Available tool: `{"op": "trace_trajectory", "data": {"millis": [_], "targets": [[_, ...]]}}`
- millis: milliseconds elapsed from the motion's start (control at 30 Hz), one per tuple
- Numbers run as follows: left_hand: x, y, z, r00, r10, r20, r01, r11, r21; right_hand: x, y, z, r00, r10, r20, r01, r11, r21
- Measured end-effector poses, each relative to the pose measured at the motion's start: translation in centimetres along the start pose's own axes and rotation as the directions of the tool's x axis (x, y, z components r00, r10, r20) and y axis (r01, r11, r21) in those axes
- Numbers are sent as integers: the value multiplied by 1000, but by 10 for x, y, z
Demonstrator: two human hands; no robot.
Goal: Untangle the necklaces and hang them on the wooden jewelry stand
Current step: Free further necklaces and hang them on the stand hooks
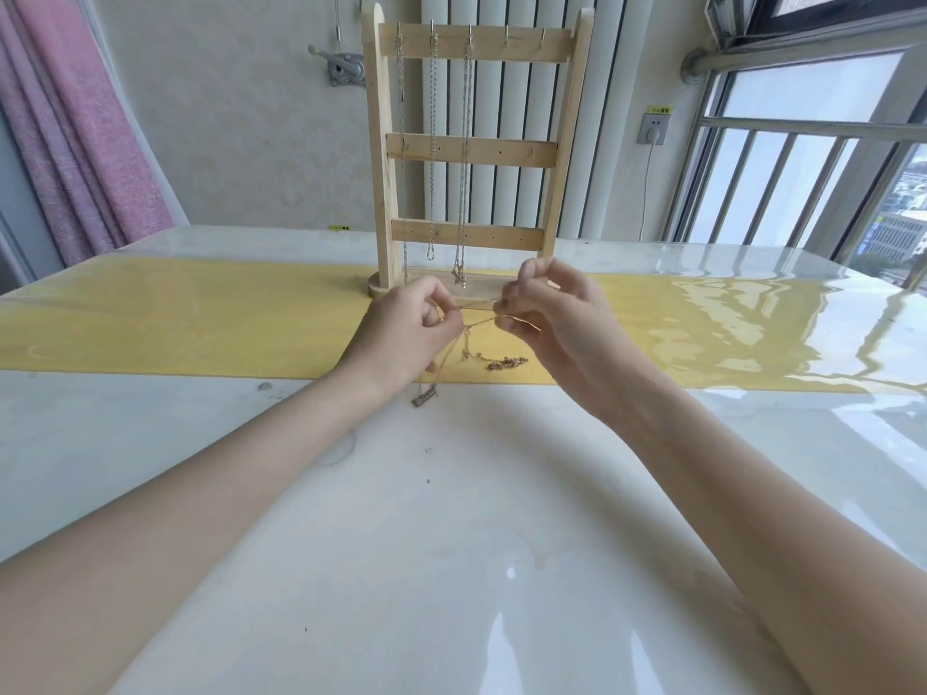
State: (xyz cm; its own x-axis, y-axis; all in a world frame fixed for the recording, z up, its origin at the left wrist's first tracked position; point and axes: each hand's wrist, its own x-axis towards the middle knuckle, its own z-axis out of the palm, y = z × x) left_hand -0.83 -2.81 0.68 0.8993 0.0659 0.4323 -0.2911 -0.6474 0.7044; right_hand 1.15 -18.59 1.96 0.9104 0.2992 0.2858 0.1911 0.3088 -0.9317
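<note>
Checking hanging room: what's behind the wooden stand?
Behind the stand, white radiator ribs and wall show between the bars; its posts, bars and three hung chains cover the rest.

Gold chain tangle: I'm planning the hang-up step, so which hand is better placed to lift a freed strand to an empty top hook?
Probably the right hand. Both hands pinch the gold chain, but the right sits below the stand's two free hooks; the left hand sits under hooks carrying silver chains.

the wooden stand [471, 153] (three chains [432, 143] hanging) blocks the far side; two right-hand hooks [524, 37] offer free room.
</note>
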Motion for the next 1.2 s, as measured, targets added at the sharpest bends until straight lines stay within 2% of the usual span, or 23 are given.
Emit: {"op": "trace_trajectory", "data": {"millis": [67,133,267,333,467,533,567,700,867,1067,1133,1200], "targets": [[4,1,-2,989,-144,29,147,970,-194,1,-5,-3,998,49,27,-53,980,191],[6,1,-3,973,-222,71,233,910,-344,1,-5,-2,996,67,57,-77,977,201],[2,4,-4,962,-217,166,270,842,-467,-2,0,0,994,37,100,-34,999,-36],[1,7,-5,956,-197,218,284,814,-507,-6,1,2,993,22,116,3,977,-213],[0,13,-8,953,-174,250,295,732,-615,-6,4,4,991,-52,123,116,798,-592],[0,13,-11,957,-172,235,281,752,-596,-4,6,3,982,-146,115,185,696,-694],[0,12,-11,958,-171,230,275,773,-572,-4,5,2,979,-179,101,197,680,-707],[1,8,-13,954,-202,222,291,808,-512,-4,-2,-1,985,-173,23,155,809,-567],[2,7,-12,937,-233,259,342,757,-557,-5,-3,0,997,-62,-44,41,924,-380],[1,5,-10,918,-259,300,391,713,-582,-4,-5,-4,994,23,-105,-41,985,-167],[0,5,-9,929,-238,283,356,781,-513,-4,-6,-7,990,43,-135,-56,994,-95],[-1,4,-6,954,-219,207,278,902,-329,-3,-6,-9,988,48,-144,-58,996,-62]]}}
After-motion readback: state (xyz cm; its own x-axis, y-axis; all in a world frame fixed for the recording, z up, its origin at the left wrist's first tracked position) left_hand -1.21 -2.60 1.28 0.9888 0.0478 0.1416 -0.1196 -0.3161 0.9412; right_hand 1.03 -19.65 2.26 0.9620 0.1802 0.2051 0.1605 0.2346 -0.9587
